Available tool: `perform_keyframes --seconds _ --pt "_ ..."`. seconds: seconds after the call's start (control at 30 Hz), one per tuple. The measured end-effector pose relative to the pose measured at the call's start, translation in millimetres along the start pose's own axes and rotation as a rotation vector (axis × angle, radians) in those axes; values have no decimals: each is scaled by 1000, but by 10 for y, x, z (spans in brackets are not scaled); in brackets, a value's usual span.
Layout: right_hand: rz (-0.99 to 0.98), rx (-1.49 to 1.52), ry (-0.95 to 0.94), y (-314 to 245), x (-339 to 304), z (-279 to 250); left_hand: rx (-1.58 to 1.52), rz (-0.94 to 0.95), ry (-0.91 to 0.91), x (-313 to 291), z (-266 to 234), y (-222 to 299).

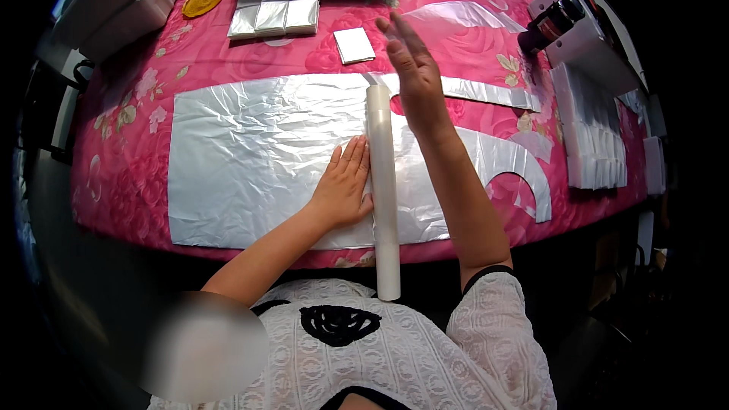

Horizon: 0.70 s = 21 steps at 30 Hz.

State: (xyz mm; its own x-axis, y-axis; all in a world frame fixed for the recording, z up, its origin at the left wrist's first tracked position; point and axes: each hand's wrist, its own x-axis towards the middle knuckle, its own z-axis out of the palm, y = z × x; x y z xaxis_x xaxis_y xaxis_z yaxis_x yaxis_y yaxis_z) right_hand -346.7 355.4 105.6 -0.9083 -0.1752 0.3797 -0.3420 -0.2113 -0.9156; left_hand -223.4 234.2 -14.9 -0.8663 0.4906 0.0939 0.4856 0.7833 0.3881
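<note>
A thin white plastic sheet shaped like an apron point(250, 159) lies spread across the table, its cut-out strap end to the right. Across its middle rests a long pale tube point(386, 205), whose near end juts past the table edge toward my body. My left hand point(345, 188) lies flat on the sheet, fingers stretched out, right against the tube's left side. Raised over the tube's far end, my right hand point(414, 72) has its fingers extended and holds nothing I can see.
Folded plastic packets point(273, 14) are stacked at the back, near one small white packet point(355, 45). A yellow round item point(203, 0) sits beside white bins point(125, 11). On the right are a dark bottle point(550, 24), a white box point(588, 53) and more folded packets point(588, 133).
</note>
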Motion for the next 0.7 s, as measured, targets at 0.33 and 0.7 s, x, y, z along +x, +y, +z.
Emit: perform_keyframes --seconds 0.33,0.7 --pt "-13 -757 -923 808 -1147 2355 20 85 -49 -978 -320 -225" --pt "-191 -1102 -635 -19 -1594 -582 -279 -84 158 -2011 -737 -314"
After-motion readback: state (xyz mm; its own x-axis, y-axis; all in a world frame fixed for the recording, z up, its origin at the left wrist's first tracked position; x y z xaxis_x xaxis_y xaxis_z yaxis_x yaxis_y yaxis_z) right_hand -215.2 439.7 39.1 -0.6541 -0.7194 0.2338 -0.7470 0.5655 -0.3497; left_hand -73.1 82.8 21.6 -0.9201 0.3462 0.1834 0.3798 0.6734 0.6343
